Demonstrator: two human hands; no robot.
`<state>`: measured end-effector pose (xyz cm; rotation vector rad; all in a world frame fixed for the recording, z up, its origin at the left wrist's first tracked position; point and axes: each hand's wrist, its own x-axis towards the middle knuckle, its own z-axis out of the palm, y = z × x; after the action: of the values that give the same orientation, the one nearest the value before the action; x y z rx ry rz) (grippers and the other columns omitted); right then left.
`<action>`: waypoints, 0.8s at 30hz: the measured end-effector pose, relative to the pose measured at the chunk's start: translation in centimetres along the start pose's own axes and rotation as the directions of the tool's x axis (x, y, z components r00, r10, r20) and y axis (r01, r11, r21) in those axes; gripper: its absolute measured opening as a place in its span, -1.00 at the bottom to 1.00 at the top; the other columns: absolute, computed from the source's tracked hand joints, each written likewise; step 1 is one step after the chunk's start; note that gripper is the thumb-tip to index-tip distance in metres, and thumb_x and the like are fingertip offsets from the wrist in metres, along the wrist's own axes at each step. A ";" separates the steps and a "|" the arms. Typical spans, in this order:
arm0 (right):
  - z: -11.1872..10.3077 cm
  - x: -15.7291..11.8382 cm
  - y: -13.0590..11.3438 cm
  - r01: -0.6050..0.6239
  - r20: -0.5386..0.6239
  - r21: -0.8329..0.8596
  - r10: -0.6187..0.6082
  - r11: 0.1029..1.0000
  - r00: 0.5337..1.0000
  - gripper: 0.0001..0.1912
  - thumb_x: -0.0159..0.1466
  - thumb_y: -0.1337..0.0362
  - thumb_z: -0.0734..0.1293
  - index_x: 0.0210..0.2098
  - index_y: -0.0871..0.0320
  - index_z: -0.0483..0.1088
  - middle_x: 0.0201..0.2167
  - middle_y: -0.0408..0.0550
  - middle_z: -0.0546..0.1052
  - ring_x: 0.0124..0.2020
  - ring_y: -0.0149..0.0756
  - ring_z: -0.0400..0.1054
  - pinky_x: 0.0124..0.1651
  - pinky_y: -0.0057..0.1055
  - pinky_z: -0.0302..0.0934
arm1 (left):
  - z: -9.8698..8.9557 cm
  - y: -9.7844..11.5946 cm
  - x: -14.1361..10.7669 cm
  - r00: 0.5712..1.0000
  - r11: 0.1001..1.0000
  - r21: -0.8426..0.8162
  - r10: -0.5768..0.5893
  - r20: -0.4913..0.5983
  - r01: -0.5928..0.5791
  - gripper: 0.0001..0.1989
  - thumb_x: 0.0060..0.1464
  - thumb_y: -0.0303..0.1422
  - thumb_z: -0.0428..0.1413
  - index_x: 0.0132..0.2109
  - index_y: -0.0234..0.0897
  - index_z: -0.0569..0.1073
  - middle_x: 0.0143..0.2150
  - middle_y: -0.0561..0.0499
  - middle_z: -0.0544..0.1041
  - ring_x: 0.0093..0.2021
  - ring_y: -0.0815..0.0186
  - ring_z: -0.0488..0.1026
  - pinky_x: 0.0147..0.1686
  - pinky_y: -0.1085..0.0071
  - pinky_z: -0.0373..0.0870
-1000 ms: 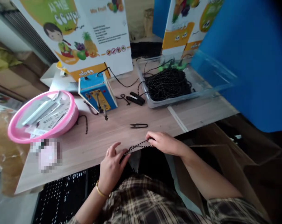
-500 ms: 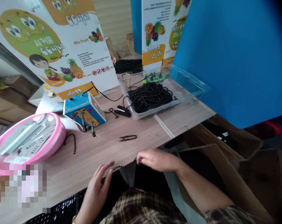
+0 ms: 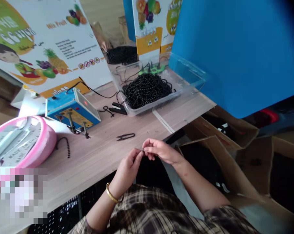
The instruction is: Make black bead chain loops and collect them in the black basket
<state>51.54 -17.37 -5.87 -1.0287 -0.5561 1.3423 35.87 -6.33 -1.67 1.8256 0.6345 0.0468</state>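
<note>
My left hand (image 3: 127, 169) and my right hand (image 3: 162, 152) meet at the table's front edge, fingertips pinched together. Between them is a small bit of black bead chain (image 3: 143, 151); the fingers cover most of it. Thread snips (image 3: 126, 136) lie on the table just beyond my hands. Farther back, a clear plastic tray (image 3: 139, 112) holds a heap of black bead chain (image 3: 149, 89). A black stapler (image 3: 118, 108) and a short loose chain (image 3: 106, 110) rest left of the tray.
A blue machine (image 3: 72, 109) with two metal posts stands left of centre. Beside it are a pink basin (image 3: 48, 143) and another short chain (image 3: 68, 148). Printed cartons (image 3: 64, 39) and a blue panel (image 3: 229, 58) rise behind. Open cardboard boxes (image 3: 217, 149) sit at the lower right.
My hands were apart, with the bead chain lying along the table edge between them. They have come together, the left moving up and right, and now pinch the chain. The view has shifted somewhat.
</note>
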 end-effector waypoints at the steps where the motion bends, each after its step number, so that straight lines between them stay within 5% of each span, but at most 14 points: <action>1: -0.2 0.1 0.5 0.003 -0.059 0.100 0.003 0.995 0.998 -0.56 0.18 0.10 0.49 -0.14 0.27 0.33 -0.43 -0.13 0.39 -0.53 -0.47 0.25 -0.51 -0.57 0.09 | 0.3 -0.1 0.1 1.000 0.998 -0.066 -0.014 0.014 0.015 -0.69 0.33 -0.09 0.01 -0.12 -0.25 0.46 -0.39 0.08 0.45 -0.39 0.41 0.33 -0.32 0.50 0.24; 3: -0.2 0.1 1.3 0.053 -0.204 0.275 0.004 0.960 0.979 -0.48 0.11 0.07 0.54 -0.11 0.26 0.35 -0.45 -0.19 0.33 -0.56 -0.52 0.17 -0.53 -0.58 0.03 | 0.7 -0.2 0.4 0.994 0.955 -0.280 -0.083 0.064 0.098 -0.65 0.28 -0.05 0.06 -0.08 -0.26 0.45 -0.54 0.18 0.25 -0.55 0.47 0.13 -0.52 0.54 0.11; 6: 0.4 -0.1 2.6 0.173 -0.407 0.286 -0.044 0.942 0.912 -0.46 0.13 -0.02 0.52 -0.13 0.26 0.39 -0.46 -0.20 0.30 -0.57 -0.53 0.11 -0.55 -0.56 -0.02 | 1.0 0.0 1.0 0.962 0.745 -0.610 -0.232 0.144 0.271 -0.59 0.16 -0.01 0.18 -0.10 -0.28 0.40 -0.59 0.28 0.00 -0.64 0.53 -0.16 -0.66 0.55 -0.18; 9: 1.4 -0.7 4.1 0.157 -0.448 0.134 -0.082 0.978 0.890 -0.47 0.20 -0.10 0.44 -0.16 0.27 0.41 -0.47 -0.16 0.32 -0.56 -0.48 0.15 -0.55 -0.53 0.00 | 1.0 0.2 1.5 0.938 0.569 -0.757 -0.298 0.175 0.322 -0.59 0.06 -0.09 0.29 -0.15 -0.26 0.35 -0.59 0.30 -0.05 -0.64 0.55 -0.22 -0.69 0.57 -0.23; 11: 2.0 -1.0 5.1 0.097 -0.405 0.099 -0.049 0.990 0.913 -0.47 0.22 -0.13 0.41 -0.19 0.27 0.42 -0.50 -0.16 0.32 -0.58 -0.47 0.14 -0.56 -0.52 -0.01 | 1.1 0.1 1.7 0.937 0.533 -0.784 -0.302 0.175 0.319 -0.61 0.06 -0.12 0.29 -0.14 -0.25 0.34 -0.60 0.31 -0.07 -0.65 0.56 -0.23 -0.69 0.58 -0.24; 19: 2.7 -0.9 5.6 0.131 -0.335 0.108 -0.088 0.985 0.938 -0.58 0.30 -0.05 0.36 -0.25 0.24 0.40 -0.48 -0.14 0.36 -0.54 -0.46 0.18 -0.51 -0.52 0.06 | 2.7 -0.8 1.3 0.978 0.815 -0.554 -0.210 -0.007 0.171 -0.57 0.22 -0.11 0.14 0.10 -0.26 0.31 -0.51 0.19 0.29 -0.62 0.54 0.09 -0.63 0.58 -0.03; 24: 2.2 -1.0 5.2 0.143 -0.386 0.053 -0.111 0.988 0.916 -0.59 0.26 -0.03 0.39 -0.20 0.24 0.41 -0.49 -0.15 0.38 -0.57 -0.47 0.18 -0.53 -0.55 0.07 | 2.4 -1.3 1.2 0.989 0.888 -0.440 -0.147 0.013 0.138 -0.56 0.25 -0.08 0.09 0.13 -0.27 0.29 -0.38 0.13 0.40 -0.59 0.54 0.23 -0.59 0.57 0.12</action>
<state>46.77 -18.16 -9.01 -1.1328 -0.2664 1.0048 37.17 -7.67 -4.04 1.3384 0.7073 0.1025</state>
